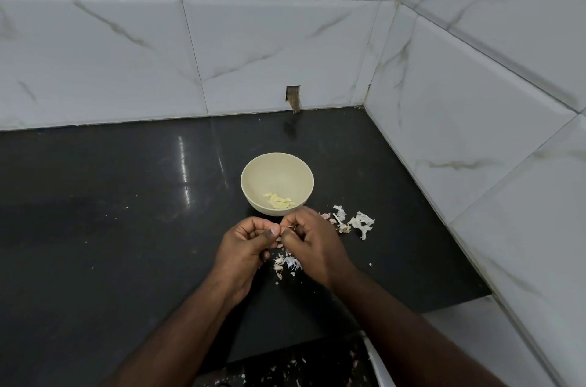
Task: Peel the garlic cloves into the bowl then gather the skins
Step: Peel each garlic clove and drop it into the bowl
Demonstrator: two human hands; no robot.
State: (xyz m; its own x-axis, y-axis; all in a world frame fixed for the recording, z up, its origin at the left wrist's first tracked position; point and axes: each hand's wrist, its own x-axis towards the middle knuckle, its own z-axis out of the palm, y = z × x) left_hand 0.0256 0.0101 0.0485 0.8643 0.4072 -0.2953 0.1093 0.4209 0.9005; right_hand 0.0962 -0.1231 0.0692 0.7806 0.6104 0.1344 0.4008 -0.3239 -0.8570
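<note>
Cloves [279,201], pale and peeled, lie in cream bowl [277,183] mid-desk [111,228]. Left hand [245,247] and right hand [312,244] fingers pinch a small, mostly hidden piece together. Papery skins [360,223] scattered toward desk's right edge.

Dim, cool light w/ a bright glare streak on the black counter [126,196] left of the bowl [276,183]. Wide-angle bend warps the wall tiles [285,37] beyond it; focus fairly sharp, shadows soft.
</note>
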